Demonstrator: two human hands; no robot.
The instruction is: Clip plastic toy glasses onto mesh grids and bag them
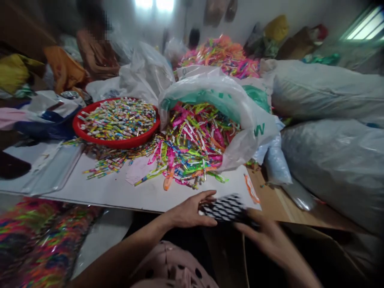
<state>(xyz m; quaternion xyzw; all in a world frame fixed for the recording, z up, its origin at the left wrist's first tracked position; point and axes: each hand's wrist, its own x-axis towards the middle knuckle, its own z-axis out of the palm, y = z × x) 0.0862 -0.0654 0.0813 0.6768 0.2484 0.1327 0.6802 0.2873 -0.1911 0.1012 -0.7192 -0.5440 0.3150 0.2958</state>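
On the left of the white tabletop [105,190], a red basin [129,143] sits heaped with small printed sticks [120,118]; right of it, an open plastic bag [255,140] spills neon-coloured trinkets [192,156] toward the near edge, where a brushing forearm could sweep some off. Nearer, the left hand [187,210], thumb and fingers parted around one end, holds a black-and-white checkered piece [226,207]; the right hand [267,236] is blurred at its right end, so I cannot tell its grip.

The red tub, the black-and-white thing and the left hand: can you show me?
Red tub [129,143], head view: front of its rim.
Black-and-white thing [226,208], head view: middle of its patterned face.
Left hand [189,211], head view: middle of the hand.
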